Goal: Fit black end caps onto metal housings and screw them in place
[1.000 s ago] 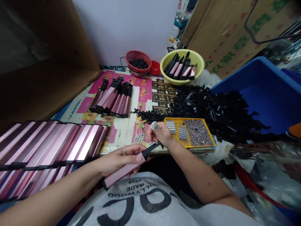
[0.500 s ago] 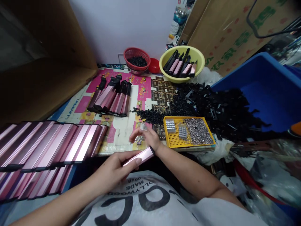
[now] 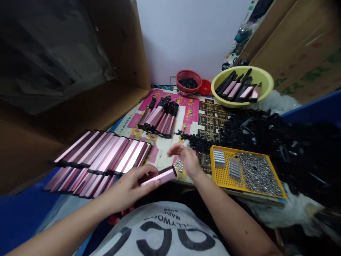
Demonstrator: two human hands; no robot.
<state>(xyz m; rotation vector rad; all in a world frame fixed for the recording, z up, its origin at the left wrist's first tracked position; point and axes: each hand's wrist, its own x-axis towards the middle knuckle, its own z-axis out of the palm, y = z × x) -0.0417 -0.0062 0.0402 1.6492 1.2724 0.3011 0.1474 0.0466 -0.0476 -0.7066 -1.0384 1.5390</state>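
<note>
"At the near edge of the bench (image 3: 163,150), how's the pink casing (image 3: 164,176) held?"
"Left hand (image 3: 135,184) has its grip clamped around it; hold steady, black end (image 3: 174,171) uncovered."
"And beyond?"
"Right hand (image 3: 188,159), fingers apart, seemingly empty, near the silver studs (image 3: 178,165)."

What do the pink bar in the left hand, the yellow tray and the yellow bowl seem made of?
Pink bar: probably metal with a satin sheen, from the light along its flat face, though coated plastic is possible. Yellow tray: likely matt moulded plastic, from its perforated floor. Yellow bowl: apparently smooth plastic, given its even colour.
</note>
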